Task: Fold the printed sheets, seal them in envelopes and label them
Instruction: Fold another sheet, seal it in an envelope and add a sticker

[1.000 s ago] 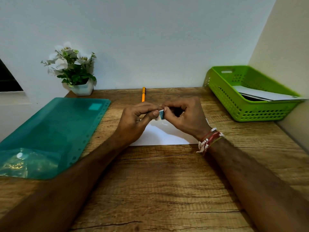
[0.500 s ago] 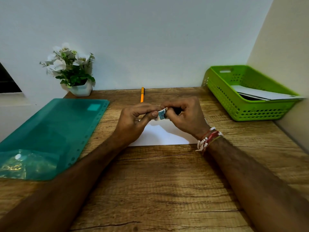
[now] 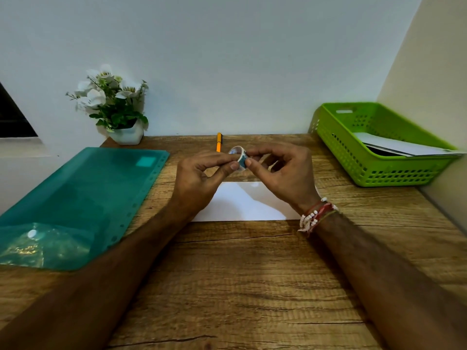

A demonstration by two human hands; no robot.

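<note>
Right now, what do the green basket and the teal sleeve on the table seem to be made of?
The green basket looks like moulded plastic, fairly matte: uniform colour, rows of holes in its walls. The teal sleeve seems thin translucent plastic film, glossy: glare and creases at its near corner.

My left forearm [image 3: 113, 261] and right forearm [image 3: 379, 269] both bare, right one visibly hairy. At the wrist of my right hand [image 3: 285, 173], a stack of bands: small white beads [image 3: 308, 218], red thread [image 3: 323, 208] wound a few turns, plus a thin cord [image 3: 328, 215], maybe olive-yellow, too blurry to call.
</note>
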